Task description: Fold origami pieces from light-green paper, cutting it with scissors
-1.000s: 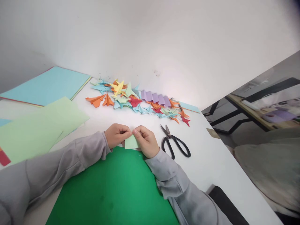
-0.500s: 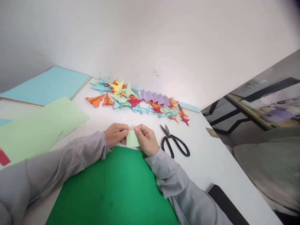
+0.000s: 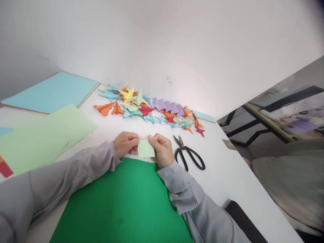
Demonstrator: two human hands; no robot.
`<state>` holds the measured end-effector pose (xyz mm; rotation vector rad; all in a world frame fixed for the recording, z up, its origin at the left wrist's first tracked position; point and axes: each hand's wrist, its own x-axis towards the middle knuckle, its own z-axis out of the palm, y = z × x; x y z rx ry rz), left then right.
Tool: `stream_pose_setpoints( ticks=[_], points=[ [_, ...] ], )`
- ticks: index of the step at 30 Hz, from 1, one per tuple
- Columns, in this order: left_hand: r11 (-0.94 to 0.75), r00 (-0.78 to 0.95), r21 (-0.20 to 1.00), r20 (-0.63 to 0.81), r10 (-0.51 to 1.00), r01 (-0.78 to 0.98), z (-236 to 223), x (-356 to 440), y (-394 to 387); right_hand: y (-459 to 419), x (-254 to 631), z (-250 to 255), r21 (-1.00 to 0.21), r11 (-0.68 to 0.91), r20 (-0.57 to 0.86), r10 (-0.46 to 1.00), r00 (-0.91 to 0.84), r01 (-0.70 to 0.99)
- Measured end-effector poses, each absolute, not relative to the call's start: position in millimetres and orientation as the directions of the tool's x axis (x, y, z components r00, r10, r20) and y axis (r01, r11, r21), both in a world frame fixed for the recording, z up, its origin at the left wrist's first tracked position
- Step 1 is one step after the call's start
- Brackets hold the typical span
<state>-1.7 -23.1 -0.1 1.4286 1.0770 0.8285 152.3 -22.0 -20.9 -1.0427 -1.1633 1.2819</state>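
A small, light green piece of paper (image 3: 145,149) is held up between my two hands, just beyond the far edge of a dark green sheet (image 3: 121,199). My left hand (image 3: 126,143) pinches its upper left corner between thumb and fingers. At its right edge, my right hand (image 3: 163,150) grips it with the thumb lying over the front; the fingers behind the paper are partly hidden. Black-handled scissors (image 3: 184,148) lie a little to the right of my right hand, their blades slightly parted.
Folded paper figures (image 3: 145,109) in several colours run along the wall, among them a pleated purple strip (image 3: 168,106). Large light green sheets (image 3: 37,138) and a stack topped with blue paper (image 3: 53,92) lie at left. A black object (image 3: 244,221) rests near the right front edge.
My right hand has shifted slightly right along the small green paper, so more of its face shows. My left hand keeps its pinch in nearly the same spot.
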Motion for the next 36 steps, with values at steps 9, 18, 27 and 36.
stream_pose_setpoints(
  ticks=[9,18,27,36],
  points=[
    [-0.069,0.309,0.988,0.023,0.951,0.138,1.4,-2.3,-22.5,-19.8,152.4,-22.8,-0.971,0.033,0.036,0.999,-0.009,-0.236],
    [-0.012,0.17,0.998,0.021,0.985,-0.058,-8.5,-3.7,-14.9,-23.0,155.5,-19.0,-0.998,0.027,0.033,0.995,-0.097,-0.065],
    [-0.099,0.282,0.988,0.129,0.951,-0.119,-7.4,0.5,-20.5,-19.8,155.3,-21.6,-0.989,0.03,0.038,0.998,-0.049,-0.144],
    [0.0,0.252,0.994,0.027,0.967,-0.105,-8.8,0.4,-19.1,-20.5,154.7,-20.5,-0.971,-0.011,0.014,0.995,-0.101,-0.238]
  ],
)
